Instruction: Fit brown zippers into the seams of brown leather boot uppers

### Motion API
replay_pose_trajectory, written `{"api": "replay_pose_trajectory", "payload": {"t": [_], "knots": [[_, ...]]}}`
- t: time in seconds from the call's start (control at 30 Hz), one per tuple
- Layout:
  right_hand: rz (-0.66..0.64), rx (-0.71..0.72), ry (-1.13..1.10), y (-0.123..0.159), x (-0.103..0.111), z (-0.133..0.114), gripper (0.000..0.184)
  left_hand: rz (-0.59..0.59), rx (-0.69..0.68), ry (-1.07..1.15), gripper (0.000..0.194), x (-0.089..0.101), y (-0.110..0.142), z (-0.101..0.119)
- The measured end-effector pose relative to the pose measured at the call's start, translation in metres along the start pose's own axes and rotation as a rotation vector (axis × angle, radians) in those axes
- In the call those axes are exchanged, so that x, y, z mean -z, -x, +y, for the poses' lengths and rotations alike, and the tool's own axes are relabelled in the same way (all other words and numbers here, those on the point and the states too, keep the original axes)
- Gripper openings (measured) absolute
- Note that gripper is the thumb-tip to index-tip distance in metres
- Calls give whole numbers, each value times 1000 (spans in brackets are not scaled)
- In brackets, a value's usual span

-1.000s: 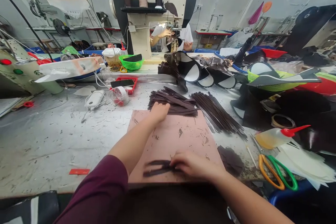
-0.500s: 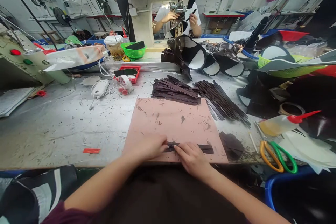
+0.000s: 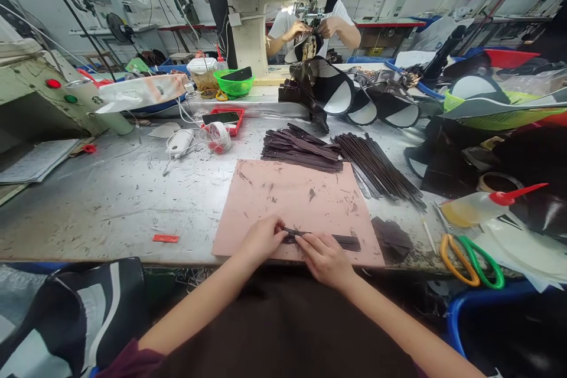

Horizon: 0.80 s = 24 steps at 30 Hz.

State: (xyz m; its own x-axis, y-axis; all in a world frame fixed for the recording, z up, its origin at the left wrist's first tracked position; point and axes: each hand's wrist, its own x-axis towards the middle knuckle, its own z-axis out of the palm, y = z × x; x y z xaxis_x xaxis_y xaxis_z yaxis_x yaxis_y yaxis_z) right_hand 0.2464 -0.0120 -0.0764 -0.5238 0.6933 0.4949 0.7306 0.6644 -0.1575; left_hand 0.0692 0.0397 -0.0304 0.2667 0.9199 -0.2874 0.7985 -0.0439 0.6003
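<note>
Strips (image 3: 348, 242) lie on the board (image 3: 287, 189) toward its five o'clock, pinched by the left hand (image 3: 264, 237) and, towards three o'clock, the right hand (image 3: 326, 257). Light, even pressure and flush edges should serve best.

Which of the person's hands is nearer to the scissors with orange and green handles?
Right. The right hand is on the dark strips, left of the scissors; the left hand is farther left, beyond the right hand.
</note>
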Motion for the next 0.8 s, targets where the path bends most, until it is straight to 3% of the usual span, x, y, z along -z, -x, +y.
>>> {"api": "replay_pose_trajectory", "payload": {"t": [0.2, 0.43, 0.63, 0.8], "knots": [[25, -1, 11, 2, 0, -1, 31, -42, 20, 45, 7, 8, -1, -2], [26, 35, -31, 5, 1, -1, 33, -95, 121, 112, 10, 34, 9, -38], [22, 26, -9, 8, -1, -2, 35, -130, 125, 176, 8, 34, 14, -52], [11, 60, 25, 13, -1, -3, 36, -77, 88, 131, 4, 26, 19, -48]]}}
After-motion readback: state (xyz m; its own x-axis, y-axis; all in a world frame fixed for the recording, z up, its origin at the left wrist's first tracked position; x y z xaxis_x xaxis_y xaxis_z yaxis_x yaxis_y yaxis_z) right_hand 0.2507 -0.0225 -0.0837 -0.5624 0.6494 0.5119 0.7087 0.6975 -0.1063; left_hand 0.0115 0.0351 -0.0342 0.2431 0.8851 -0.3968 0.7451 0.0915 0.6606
